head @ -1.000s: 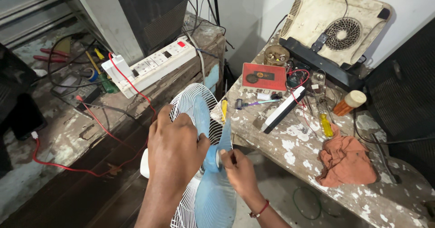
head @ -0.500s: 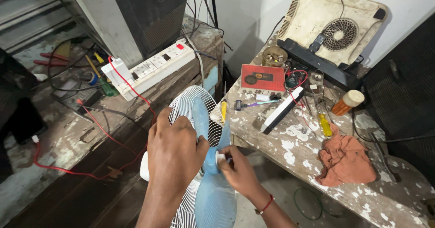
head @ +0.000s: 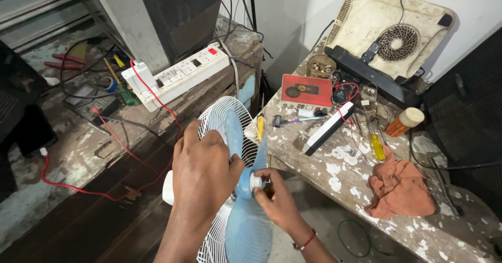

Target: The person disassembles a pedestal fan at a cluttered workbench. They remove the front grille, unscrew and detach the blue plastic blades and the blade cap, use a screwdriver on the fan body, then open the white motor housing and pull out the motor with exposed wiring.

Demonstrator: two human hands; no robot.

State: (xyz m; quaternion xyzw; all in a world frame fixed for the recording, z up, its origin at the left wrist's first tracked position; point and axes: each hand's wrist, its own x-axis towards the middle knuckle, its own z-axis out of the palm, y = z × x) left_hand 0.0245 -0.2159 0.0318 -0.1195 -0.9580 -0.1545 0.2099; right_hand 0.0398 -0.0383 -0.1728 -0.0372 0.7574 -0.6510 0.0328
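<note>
Here, two hands work one fan [head: 230,137]: left hand [head: 204,169] fingers grip a blade, right hand [head: 274,197] fingers pinch its white cap [head: 255,181].

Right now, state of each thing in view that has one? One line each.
left hand: gripping the fan's blue blade
right hand: fingertips pinching the white hub cap
fan: front guard off, blue blades exposed, white rear grille on
power strip: red wire runs to it; switch position unclear
orange cloth: crumpled on the bench
amber bottle: capped, lying tilted
</note>
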